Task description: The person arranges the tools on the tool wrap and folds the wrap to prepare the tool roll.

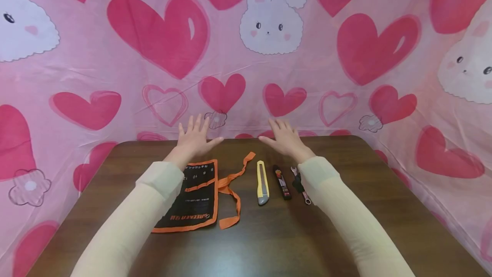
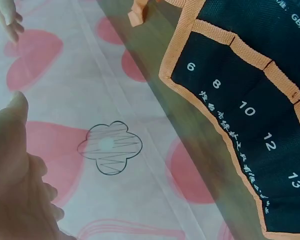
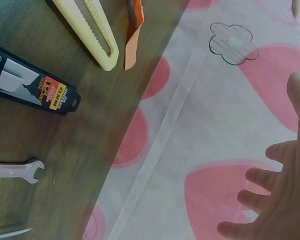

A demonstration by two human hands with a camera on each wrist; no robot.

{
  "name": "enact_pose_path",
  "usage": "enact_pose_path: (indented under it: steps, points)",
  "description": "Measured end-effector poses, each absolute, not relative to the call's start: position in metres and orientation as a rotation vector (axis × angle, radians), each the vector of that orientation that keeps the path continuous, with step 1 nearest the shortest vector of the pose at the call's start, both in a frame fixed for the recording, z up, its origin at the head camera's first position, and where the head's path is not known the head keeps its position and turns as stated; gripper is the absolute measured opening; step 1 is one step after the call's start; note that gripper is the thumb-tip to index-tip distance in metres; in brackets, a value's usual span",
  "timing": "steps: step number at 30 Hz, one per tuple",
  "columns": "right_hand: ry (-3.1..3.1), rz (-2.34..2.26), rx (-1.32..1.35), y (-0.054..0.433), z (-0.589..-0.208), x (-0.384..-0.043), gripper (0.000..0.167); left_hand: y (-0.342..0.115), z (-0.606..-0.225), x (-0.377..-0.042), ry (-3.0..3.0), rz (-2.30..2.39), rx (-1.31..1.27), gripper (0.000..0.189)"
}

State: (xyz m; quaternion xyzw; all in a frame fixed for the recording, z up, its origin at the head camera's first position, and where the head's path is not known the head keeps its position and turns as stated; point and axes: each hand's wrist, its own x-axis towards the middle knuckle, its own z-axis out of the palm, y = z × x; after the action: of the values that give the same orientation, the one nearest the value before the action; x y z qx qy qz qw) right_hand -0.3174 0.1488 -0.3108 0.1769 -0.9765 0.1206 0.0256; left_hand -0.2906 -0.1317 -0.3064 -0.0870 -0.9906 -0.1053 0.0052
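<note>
Both hands are held up over the far end of the table, fingers spread, holding nothing. My left hand [image 1: 194, 141] is beyond a black tool roll [image 1: 196, 208] with orange trim and printed numbers, partly hidden by the left sleeve. In the left wrist view its numbered pockets [image 2: 245, 107] show beside the hand. My right hand [image 1: 286, 141] is beyond a yellow utility knife [image 1: 259, 187], a black blade case [image 1: 282, 185] and a metal wrench [image 1: 306, 198]. A dark item [image 1: 297, 183] lies against the wrench, partly covered by the right sleeve.
Orange ties [image 1: 237, 202] trail from the roll toward the knife. The brown wooden table [image 1: 246, 251] meets a pink heart-and-rabbit cloth [image 1: 226, 59] at its back and sides. A pointed metal tip [image 3: 12, 233] shows at the lower left of the right wrist view.
</note>
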Motion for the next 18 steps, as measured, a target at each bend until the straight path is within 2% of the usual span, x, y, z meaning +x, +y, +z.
enact_pose_path:
  steps: [18]
  points:
    - [-2.964, 0.640, 0.591, 0.155, -0.339, -0.305, 0.079, -0.139, -0.318, -0.286, -3.107, -0.307, -0.291, 0.089]
